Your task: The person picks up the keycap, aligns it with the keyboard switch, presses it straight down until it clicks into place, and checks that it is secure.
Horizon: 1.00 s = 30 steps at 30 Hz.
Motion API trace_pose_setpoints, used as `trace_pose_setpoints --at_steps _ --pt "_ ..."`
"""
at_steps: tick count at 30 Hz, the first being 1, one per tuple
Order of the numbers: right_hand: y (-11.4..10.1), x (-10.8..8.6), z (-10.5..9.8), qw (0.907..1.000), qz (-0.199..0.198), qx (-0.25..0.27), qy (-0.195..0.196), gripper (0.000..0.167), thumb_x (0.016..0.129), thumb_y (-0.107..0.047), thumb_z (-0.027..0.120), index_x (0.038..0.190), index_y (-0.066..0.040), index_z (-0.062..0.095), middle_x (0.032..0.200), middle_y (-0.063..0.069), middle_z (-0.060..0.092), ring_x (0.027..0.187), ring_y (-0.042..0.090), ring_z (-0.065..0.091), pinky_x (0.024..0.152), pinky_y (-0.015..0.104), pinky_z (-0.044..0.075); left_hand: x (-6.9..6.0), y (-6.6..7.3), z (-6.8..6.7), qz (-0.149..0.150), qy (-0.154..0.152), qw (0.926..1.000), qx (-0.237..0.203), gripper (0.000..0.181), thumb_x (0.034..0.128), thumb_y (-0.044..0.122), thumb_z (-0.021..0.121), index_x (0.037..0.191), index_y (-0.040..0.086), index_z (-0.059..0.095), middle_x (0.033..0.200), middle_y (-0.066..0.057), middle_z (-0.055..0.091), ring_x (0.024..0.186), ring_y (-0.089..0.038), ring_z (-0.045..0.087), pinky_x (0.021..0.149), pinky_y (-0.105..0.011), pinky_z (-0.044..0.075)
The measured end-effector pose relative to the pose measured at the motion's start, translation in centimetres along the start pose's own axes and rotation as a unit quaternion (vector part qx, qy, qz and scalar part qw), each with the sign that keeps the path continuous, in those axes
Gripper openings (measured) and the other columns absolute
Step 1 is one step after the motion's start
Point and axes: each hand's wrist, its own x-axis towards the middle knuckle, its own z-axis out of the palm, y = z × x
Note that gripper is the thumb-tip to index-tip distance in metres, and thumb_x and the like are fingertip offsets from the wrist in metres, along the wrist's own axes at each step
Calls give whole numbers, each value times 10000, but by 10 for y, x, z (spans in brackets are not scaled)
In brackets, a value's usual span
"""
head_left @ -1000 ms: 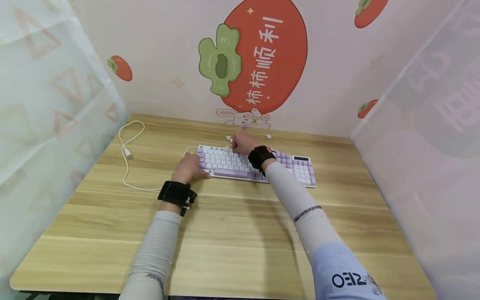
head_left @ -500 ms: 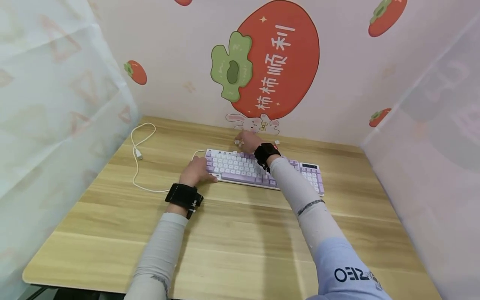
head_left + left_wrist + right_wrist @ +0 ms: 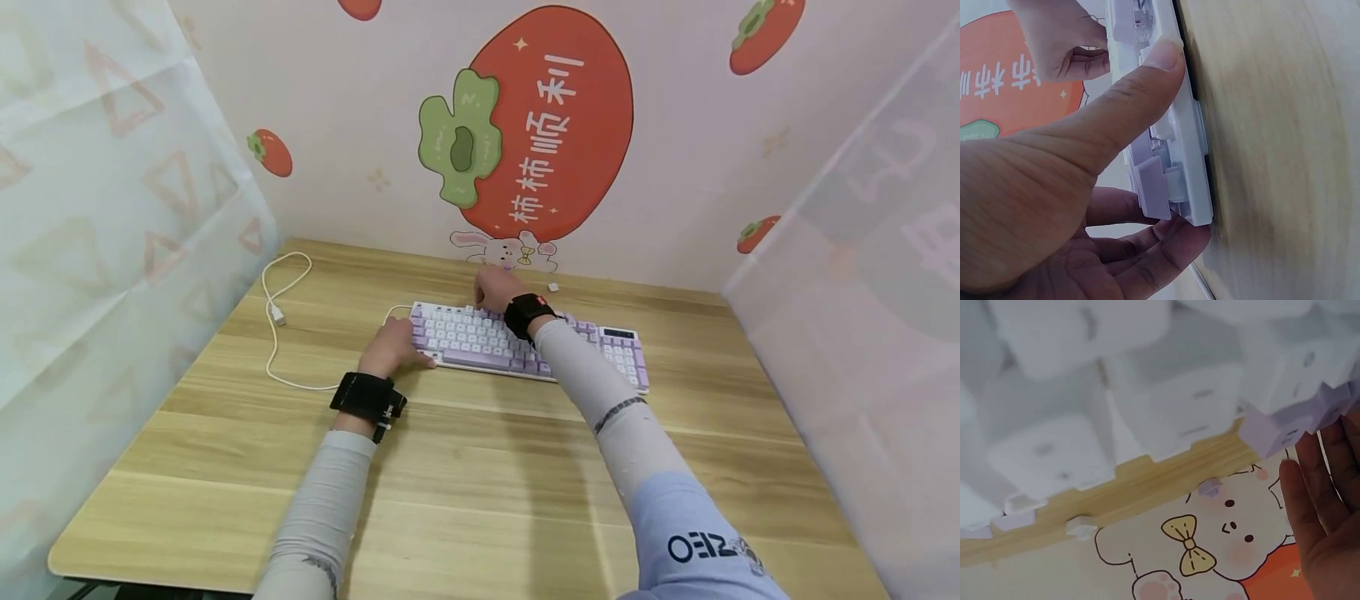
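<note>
A white-and-purple computer keyboard lies on the wooden table. My left hand grips its left end; in the left wrist view the thumb lies over the front edge and the other fingers curl round the corner. My right hand is at the keyboard's rear edge. In the right wrist view its fingers reach the purple keycap in the rear row. Whether they pinch a keycap is hidden. One loose white keycap lies behind the keyboard, and a small purple piece sits near the wall.
A white cable with a USB plug loops on the table at the left. The patterned wall stands close behind the keyboard, and hanging sheets flank both sides.
My right hand reached back to the loose keycaps behind the keyboard, then came forward to its rear edge. The left hand has kept its grip. The head view shifted slightly.
</note>
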Motion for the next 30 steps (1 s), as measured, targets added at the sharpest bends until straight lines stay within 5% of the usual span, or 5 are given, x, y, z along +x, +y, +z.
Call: trace_pose_setpoints --at_steps 5,11,21,30 --pt "2 1 -2 9999 3 165 35 112 904 13 695 893 -66 774 874 66 708 825 203 612 783 336 526 3 1 0 -17 -46 10000 -22 743 740 270 916 1238 -154 564 1217 -282 582 1140 -392 510 1053 -511 438" --pt "10 0 -4 9984 100 564 14 278 914 20 675 1188 -2 715 1157 167 689 1075 284 632 970 406 517 4 3 -2 -58 -77 10000 -10 764 743 272 914 1259 -159 551 1223 -283 564 1111 -376 507 1038 -501 449" --pt "15 -4 -4 9974 -379 609 8 183 932 20 668 1079 -3 774 1097 172 744 1034 289 685 925 394 554 3 2 -3 -135 -58 9999 46 769 736 284 919 1240 -167 553 1209 -280 547 1082 -363 498 1029 -499 455" --pt "-23 10 -2 9954 -229 871 -340 352 1042 -44 504 1375 -27 617 1411 164 605 1292 291 574 1059 407 472 4 2 0 -81 -15 9999 73 774 735 285 921 1252 -162 558 1231 -298 553 1107 -383 514 1021 -508 460"
